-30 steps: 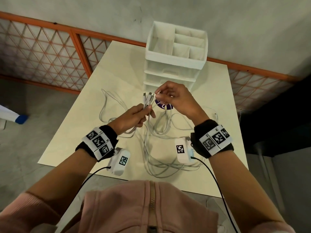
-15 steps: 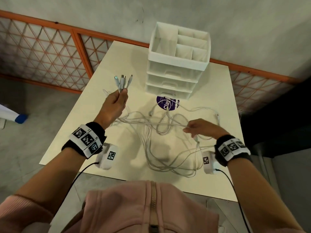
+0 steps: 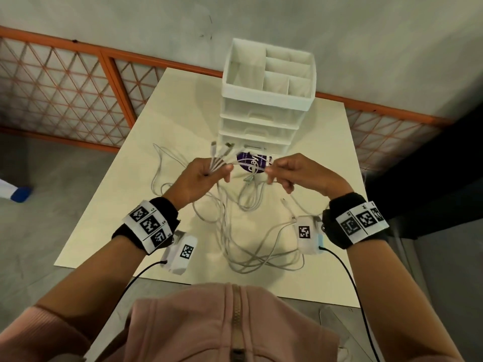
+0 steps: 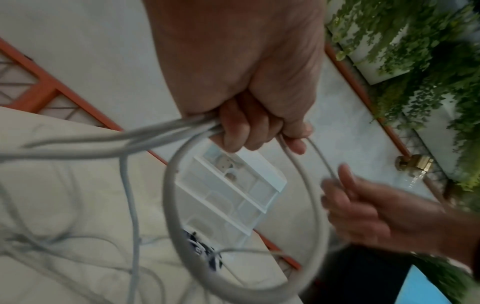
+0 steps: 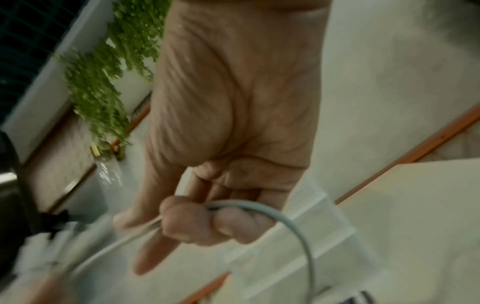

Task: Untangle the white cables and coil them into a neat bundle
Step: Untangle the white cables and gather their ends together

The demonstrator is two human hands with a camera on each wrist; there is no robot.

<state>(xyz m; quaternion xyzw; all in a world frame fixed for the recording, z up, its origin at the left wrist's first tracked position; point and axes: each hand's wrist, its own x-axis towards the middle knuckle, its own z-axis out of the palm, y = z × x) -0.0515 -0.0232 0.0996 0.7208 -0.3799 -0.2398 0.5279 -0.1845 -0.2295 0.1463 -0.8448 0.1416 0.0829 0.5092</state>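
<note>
Several white cables (image 3: 243, 246) lie tangled in loose loops on the cream table (image 3: 321, 142). My left hand (image 3: 219, 171) grips a bunch of their ends, with the connectors (image 3: 222, 150) fanning up past the fingers. In the left wrist view the left hand (image 4: 241, 131) has its fingers curled round the strands, and a cable loop (image 4: 171, 205) hangs below. My right hand (image 3: 274, 176) pinches a cable just right of the left hand. The right wrist view shows the right hand (image 5: 207, 222) curled round a cable (image 5: 298, 226) that arcs down.
A white drawer unit (image 3: 266, 82) with open top compartments stands at the table's far side, just beyond the hands. A purple round sticker (image 3: 248, 159) lies in front of it. An orange lattice railing (image 3: 78, 87) runs behind, and the table's near edge is close to my body.
The left hand has come back from the upper left to the middle. The right hand has risen from the table's right side with a cable and met it.
</note>
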